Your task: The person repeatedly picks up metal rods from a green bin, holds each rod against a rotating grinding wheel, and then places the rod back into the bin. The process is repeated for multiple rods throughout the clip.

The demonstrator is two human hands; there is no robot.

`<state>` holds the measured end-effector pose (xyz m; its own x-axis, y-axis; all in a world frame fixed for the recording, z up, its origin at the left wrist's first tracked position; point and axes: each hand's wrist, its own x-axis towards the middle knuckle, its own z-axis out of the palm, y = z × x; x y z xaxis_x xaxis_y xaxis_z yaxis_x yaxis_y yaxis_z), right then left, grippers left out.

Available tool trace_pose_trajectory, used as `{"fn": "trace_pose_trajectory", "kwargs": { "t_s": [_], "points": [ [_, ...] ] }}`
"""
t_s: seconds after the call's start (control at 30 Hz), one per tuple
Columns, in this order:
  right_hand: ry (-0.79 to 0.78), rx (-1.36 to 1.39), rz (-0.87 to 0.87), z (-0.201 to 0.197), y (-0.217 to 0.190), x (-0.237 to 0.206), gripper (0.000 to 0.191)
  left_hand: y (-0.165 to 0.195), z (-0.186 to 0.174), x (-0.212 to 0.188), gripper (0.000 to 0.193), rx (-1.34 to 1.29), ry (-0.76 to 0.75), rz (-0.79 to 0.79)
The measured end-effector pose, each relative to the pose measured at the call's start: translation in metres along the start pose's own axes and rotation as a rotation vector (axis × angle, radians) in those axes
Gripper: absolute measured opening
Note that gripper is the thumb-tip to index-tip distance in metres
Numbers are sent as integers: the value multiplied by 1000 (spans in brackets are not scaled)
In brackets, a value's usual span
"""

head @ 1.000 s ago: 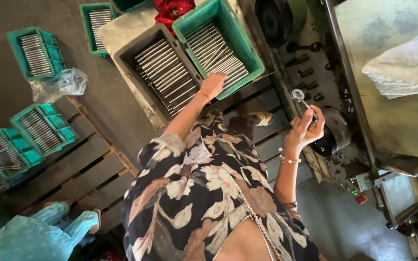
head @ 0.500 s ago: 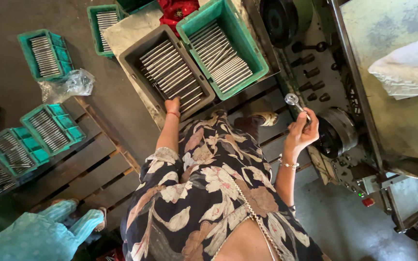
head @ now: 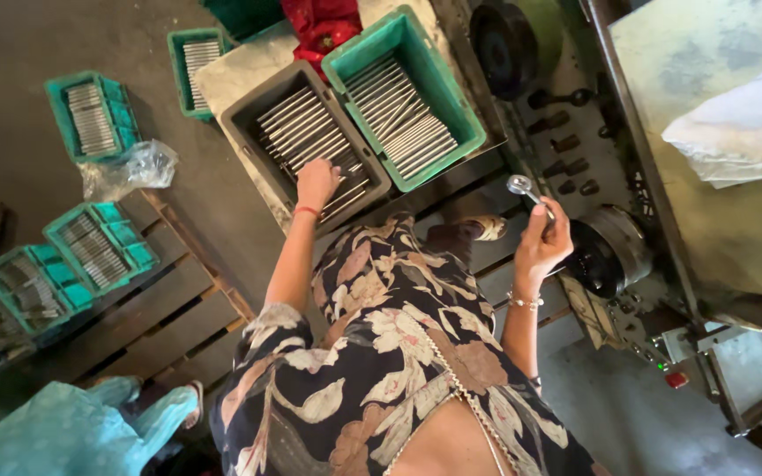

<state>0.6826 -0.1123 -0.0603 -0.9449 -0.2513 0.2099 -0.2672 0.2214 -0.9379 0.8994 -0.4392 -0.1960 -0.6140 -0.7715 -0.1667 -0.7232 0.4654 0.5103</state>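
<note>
Metal rods [head: 310,141] fill the grey crate [head: 244,145] at eleven o'clock — the left hand [head: 317,181] rests on them, grip unclear. At three o'clock, the right hand [head: 544,240] pinches a small shiny metal piece [head: 520,185] — beside the machine [head: 628,176].

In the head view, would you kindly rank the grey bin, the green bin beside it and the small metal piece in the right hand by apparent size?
1 and 2. Grey bin and green bin: they look about alike, so I will not rank them.
3. Metal piece, held by the right hand; smallest by far.
</note>
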Motion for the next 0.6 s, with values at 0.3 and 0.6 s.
{"fn": "trace_pose_trajectory", "kwargs": {
  "t_s": [0.3,0.6],
  "points": [
    [-19,167,33,13,-32,22,19,130,-35,7,34,-1411,-719,467],
    [53,542,84,5,-76,48,23,256,34,-2,26,-1173,-479,513]
  ]
}}
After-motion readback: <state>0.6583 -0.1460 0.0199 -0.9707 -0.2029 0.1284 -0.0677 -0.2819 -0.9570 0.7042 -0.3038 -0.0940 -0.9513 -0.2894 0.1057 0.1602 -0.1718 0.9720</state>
